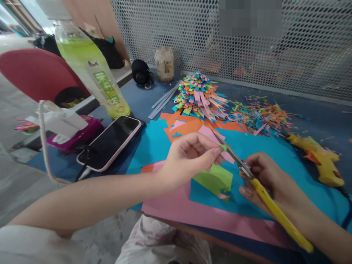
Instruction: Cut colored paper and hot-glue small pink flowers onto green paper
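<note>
My left hand [196, 154] is closed in a pinch on a small green piece of paper [223, 147]. Scissors with yellow handles [280, 214] are in my right hand [271, 183], and their metal blades [229, 150] reach up to the green piece at my left fingertips. Whether the blades touch it I cannot tell. Beneath my hands lie a lime green sheet [214, 179], a large blue sheet [254, 146] and a pink sheet [170, 200]. Behind them stands a cone of layered, multicoloured paper strips [200, 97].
Paper scraps [264, 113] are heaped at the back right, near a yellow glue gun [319, 159]. On the left are a phone [110, 143], a tilted-looking drink bottle [93, 73] and a purple tissue pack [74, 135]. Glue sticks [165, 99] and a jar [164, 63] sit before the perforated screen [189, 33].
</note>
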Available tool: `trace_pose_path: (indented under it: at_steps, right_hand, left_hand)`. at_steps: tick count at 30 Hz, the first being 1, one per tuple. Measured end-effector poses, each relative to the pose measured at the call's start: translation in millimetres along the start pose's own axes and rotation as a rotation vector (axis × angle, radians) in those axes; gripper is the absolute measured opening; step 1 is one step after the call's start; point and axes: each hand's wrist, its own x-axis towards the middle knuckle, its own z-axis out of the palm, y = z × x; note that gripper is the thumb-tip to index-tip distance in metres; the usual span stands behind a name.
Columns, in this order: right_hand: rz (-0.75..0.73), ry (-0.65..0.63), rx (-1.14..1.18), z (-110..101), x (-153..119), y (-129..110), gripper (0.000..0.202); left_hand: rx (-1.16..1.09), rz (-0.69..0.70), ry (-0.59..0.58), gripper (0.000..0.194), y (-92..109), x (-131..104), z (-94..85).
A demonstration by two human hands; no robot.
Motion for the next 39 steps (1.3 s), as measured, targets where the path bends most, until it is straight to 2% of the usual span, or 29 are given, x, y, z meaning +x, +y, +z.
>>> trace_pose_path:
  at_steps: [6,13,22,39]
  right_hand:
    - [-0.071,0.021,-0.039,1.8,2.1,0.7,0.028]
    - [-0.044,0.015,-0.062,2.0,0.1,0.6,0.027]
    - [-0.034,0.043,-0.039,2.2,-0.9,0.4,0.029]
    - [-0.053,0.064,-0.066,1.4,-0.4,2.9,0.027]
  left_hand:
    - [0.007,-0.005,0.007,0.017,-0.5,-2.6,1.4]
    - [0.047,-0.026,0.040,0.020,2.1,-3.3,2.5]
    - [0.068,-0.033,0.027,0.023,0.0,-4.5,1.6]
    - [0.024,-0.036,0.000,0.017,-0.2,-3.0,0.1]
